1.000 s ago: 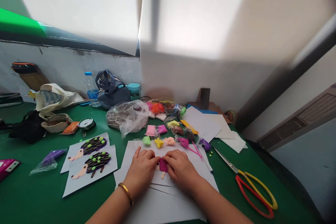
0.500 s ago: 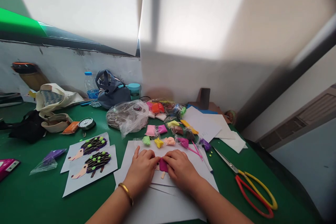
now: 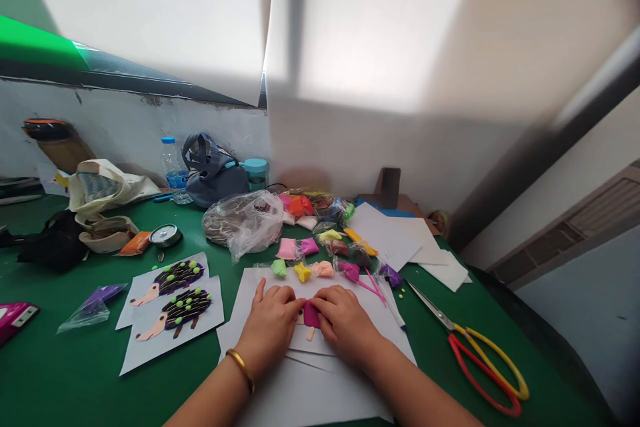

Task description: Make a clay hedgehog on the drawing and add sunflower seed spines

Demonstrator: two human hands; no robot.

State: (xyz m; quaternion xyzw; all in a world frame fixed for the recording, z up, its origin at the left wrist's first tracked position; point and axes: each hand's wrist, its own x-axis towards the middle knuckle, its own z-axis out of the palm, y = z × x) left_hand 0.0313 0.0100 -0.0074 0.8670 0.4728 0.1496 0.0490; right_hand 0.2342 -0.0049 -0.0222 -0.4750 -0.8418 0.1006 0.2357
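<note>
A flat magenta clay shape (image 3: 312, 317) lies on white paper (image 3: 280, 383), with a peach clay piece (image 3: 310, 333) below it and more peach clay partly hidden at its left. My left hand (image 3: 271, 323) has its thumb and index finger pinched at the clay's upper left edge; its little finger sticks out. From the other side, my right hand (image 3: 346, 320) presses curled fingers onto the clay's top and right edge. The fingertips nearly meet and cover part of the shape. Packets of clay in green, yellow (image 3: 302, 272), peach and magenta (image 3: 349, 271) sit just beyond the hands.
Two papers with clay hedgehogs (image 3: 186, 307) lie at left, near a purple clay packet (image 3: 103, 293). Scissors (image 3: 463, 340) rest at right. Behind are a plastic bag (image 3: 245, 220), a water bottle (image 3: 175, 170), a blue handbag (image 3: 215, 180) and loose white sheets (image 3: 385, 237).
</note>
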